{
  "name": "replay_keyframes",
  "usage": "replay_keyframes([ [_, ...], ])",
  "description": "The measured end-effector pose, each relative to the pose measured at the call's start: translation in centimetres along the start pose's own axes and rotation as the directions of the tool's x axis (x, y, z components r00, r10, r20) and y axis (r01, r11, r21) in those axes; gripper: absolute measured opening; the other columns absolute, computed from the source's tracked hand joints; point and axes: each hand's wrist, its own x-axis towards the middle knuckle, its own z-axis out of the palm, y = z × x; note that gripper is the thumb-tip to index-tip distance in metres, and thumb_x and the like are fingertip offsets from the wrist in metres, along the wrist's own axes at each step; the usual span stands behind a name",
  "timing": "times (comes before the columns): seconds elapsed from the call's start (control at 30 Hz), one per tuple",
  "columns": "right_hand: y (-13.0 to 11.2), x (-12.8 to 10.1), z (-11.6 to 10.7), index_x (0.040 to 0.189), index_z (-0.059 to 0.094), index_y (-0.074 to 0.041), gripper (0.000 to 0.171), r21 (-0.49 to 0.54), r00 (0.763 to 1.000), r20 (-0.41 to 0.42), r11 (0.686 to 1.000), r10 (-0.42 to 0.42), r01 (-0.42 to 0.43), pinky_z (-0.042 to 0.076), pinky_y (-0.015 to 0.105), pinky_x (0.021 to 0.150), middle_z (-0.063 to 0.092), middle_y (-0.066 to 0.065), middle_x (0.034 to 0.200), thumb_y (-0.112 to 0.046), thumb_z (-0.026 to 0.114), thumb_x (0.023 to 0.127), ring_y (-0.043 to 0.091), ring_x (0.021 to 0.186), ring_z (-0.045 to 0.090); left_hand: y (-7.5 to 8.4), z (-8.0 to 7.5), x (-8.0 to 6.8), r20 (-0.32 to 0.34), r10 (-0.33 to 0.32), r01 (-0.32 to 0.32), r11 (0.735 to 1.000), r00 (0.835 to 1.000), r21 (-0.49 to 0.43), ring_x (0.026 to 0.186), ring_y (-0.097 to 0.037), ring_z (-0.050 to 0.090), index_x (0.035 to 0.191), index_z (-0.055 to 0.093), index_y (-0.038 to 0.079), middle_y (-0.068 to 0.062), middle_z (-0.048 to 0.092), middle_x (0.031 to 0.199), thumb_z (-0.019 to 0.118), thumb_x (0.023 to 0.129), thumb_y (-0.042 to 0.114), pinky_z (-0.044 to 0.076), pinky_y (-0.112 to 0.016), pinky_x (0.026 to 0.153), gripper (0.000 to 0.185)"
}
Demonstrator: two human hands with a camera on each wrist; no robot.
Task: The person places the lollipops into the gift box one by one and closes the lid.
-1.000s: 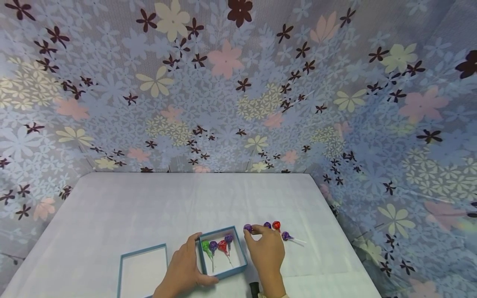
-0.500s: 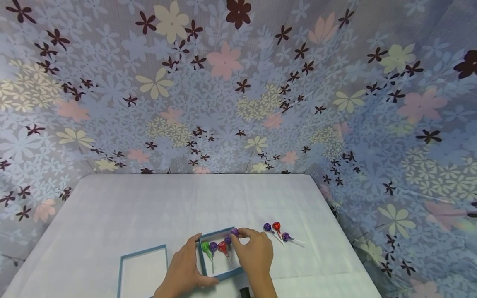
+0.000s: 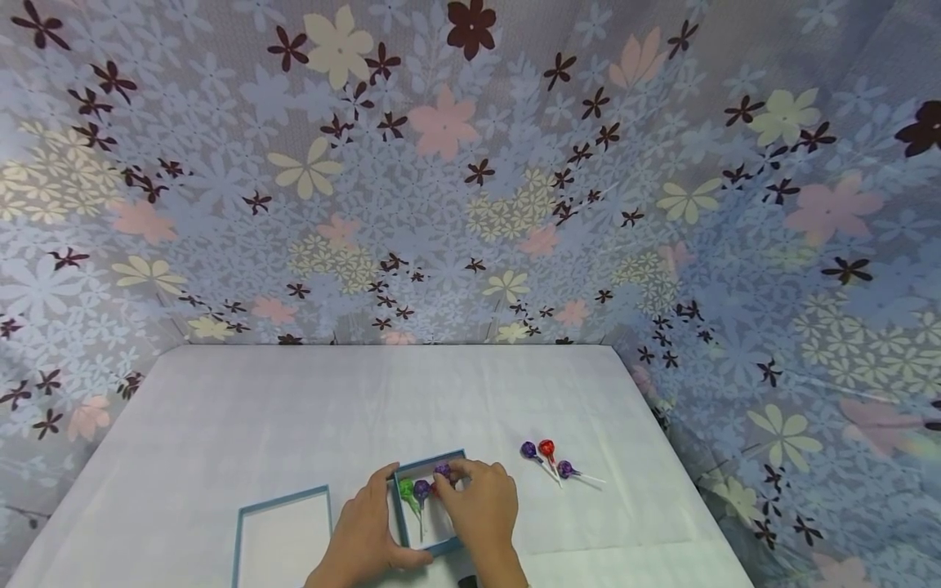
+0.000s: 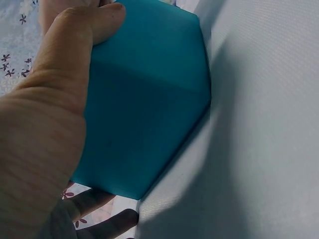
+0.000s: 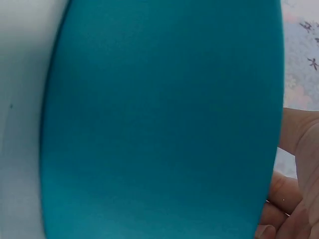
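In the head view my left hand (image 3: 363, 527) grips a small blue box (image 3: 428, 461) with a white inside, thumb along its near side and fingers at the far left corner. Over the box, my right hand (image 3: 481, 500) pinches a purple-wrapped lollipop (image 3: 442, 470) by thumb and fingertips. A green lollipop (image 3: 407, 488) and another purple lollipop (image 3: 421, 490) lie side by side inside; the right fingers cover most of what lies beside them. The box's teal outer wall (image 4: 144, 99) fills the left wrist view's middle. That wall hides the right fingertips in the right wrist view.
Right of the box lie a purple lollipop (image 3: 528, 449), a red lollipop (image 3: 546, 448) and another purple lollipop (image 3: 565, 469) on the white table (image 3: 294, 408). A matching blue-rimmed lid (image 3: 283, 495) lies inside up at the left. Flowered cloth (image 3: 441, 204) hangs behind.
My right hand has carried the purple lollipop leftward from beside the box to over its inside. My left hand stays on the box.
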Motion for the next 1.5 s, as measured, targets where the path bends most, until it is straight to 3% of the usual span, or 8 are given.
replay_keyframes([
  [0.33, 0.1, -0.1, 0.4, 0.085, 0.082, -0.024, 0.023, -0.049, 0.999, -0.01, 0.998, -0.031, 0.031, 0.037, 0.029, 0.062, 0.07, -0.013, 0.068, -0.04, 0.089, 0.07, 0.008, 0.066, 0.044, 0.1, 0.0, 0.1, -0.024, 0.015, -0.015, 1.0, 1.0, 0.02, 0.094, -0.021, 0.059, 0.148, 0.034, 0.005, -0.011, 0.061, 0.119, 0.087, 0.044, 0.077, 0.052, -0.049, 0.087, 0.137],
  [0.8, 0.1, -0.2, 1.5, 0.088, 0.082, -0.025, 0.025, -0.053, 0.992, 0.113, 0.997, 0.059, -0.054, 0.033, 0.023, 0.053, 0.066, -0.016, 0.067, -0.041, 0.089, 0.07, 0.008, 0.065, 0.038, 0.3, -0.2, 0.0, -0.006, 0.002, -0.002, 1.0, 1.0, 0.014, 0.096, -0.021, 0.057, 0.148, 0.033, 0.006, -0.011, 0.06, 0.121, 0.086, 0.045, 0.077, 0.051, -0.049, 0.088, 0.136],
  [1.5, -0.1, -0.4, 1.8, 0.086, 0.082, -0.027, 0.025, -0.088, 0.991, 0.126, 0.995, 0.051, -0.04, 0.033, 0.024, 0.053, 0.061, -0.016, 0.063, -0.044, 0.089, 0.069, 0.008, 0.066, 0.038, 0.1, -0.1, 0.0, -0.02, 0.011, -0.01, 1.0, 1.0, 0.019, 0.095, -0.02, 0.058, 0.147, 0.034, 0.005, -0.011, 0.06, 0.121, 0.086, 0.044, 0.078, 0.052, -0.049, 0.087, 0.136],
])
